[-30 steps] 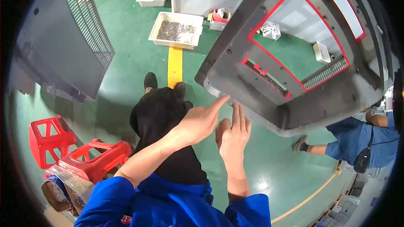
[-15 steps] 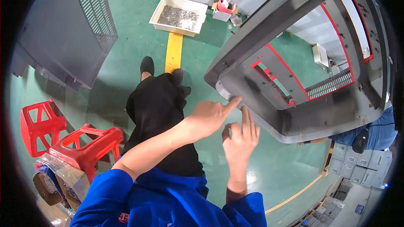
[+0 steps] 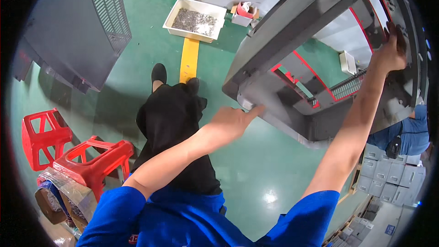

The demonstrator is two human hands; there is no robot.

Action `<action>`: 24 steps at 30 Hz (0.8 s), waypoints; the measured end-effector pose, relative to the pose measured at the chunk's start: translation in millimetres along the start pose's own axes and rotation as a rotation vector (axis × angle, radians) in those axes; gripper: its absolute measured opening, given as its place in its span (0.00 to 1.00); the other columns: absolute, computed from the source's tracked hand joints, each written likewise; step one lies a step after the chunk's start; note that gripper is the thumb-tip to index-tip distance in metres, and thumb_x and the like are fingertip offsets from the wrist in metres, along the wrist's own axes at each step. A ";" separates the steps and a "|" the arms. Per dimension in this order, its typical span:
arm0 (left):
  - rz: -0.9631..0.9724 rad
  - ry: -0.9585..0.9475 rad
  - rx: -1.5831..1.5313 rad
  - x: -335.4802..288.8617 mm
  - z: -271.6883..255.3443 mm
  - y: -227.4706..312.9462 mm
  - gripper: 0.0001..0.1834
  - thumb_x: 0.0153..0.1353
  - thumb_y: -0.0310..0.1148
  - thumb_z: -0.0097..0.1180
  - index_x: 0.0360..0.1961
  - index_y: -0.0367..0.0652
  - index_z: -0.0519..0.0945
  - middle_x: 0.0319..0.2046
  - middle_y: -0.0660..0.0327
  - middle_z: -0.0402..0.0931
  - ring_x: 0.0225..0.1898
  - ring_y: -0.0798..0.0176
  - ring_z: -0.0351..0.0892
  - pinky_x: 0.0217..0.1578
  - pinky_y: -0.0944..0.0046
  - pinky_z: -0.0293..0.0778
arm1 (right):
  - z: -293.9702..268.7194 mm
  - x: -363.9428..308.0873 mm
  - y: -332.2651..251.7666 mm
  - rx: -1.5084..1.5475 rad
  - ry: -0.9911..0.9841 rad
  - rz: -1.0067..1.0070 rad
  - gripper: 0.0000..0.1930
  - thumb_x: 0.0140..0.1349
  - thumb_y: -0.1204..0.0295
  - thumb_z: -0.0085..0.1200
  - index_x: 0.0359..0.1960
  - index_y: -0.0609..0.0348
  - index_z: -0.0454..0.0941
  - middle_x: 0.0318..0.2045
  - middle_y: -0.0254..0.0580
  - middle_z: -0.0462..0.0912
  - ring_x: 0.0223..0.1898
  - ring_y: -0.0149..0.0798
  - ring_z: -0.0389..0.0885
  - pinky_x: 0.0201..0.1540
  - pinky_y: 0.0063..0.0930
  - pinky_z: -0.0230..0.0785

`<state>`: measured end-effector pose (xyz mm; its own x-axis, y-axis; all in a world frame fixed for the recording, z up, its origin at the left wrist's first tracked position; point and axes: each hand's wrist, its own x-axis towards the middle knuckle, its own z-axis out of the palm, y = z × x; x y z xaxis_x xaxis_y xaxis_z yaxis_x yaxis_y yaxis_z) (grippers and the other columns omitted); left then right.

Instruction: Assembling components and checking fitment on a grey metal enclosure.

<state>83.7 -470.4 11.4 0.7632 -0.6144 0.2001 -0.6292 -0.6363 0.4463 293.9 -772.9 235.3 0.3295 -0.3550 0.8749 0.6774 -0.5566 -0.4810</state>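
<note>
A large grey molded panel point(image 3: 279, 27), with cut-outs edged in red, stands tilted on my right. My left hand point(image 3: 228, 126) is at its near lower corner; one digit lies over the rim and the other fingers curl out of sight, the hand closed on the edge. My right arm stretches across the panel, and my right hand point(image 3: 389, 57) touches its far inner side beside the narrow red-edged slot. The fingers there are dark and partly hidden, so their grip is unclear.
Another grey panel with a grille point(image 3: 68, 23) stands on the left. Two red plastic stools point(image 3: 93, 164) and open cardboard boxes point(image 3: 64, 196) are below it. A white bin point(image 3: 215, 32) of small metal parts lies ahead. Behind the panel is a person in blue point(image 3: 411, 132).
My right hand has left the panel's near lower rim and reached up and right to its far inner side. My left hand stays at the near corner. The panel has shifted slightly.
</note>
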 end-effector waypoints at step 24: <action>-0.218 -0.204 -0.061 -2.6 -22.8 -11.9 0.32 0.56 0.26 0.47 0.64 0.50 0.57 0.14 0.53 0.72 0.18 0.47 0.76 0.19 0.52 0.70 | 58.9 15.9 -23.8 -0.223 0.109 -0.088 0.16 0.61 0.69 0.51 0.47 0.67 0.74 0.43 0.49 0.78 0.42 0.38 0.76 0.49 0.36 0.68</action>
<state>92.6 -450.6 25.5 0.8302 -0.5514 -0.0823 -0.4392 -0.7378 0.5126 321.7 -721.1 264.0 0.1946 -0.3699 0.9085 0.5345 -0.7366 -0.4144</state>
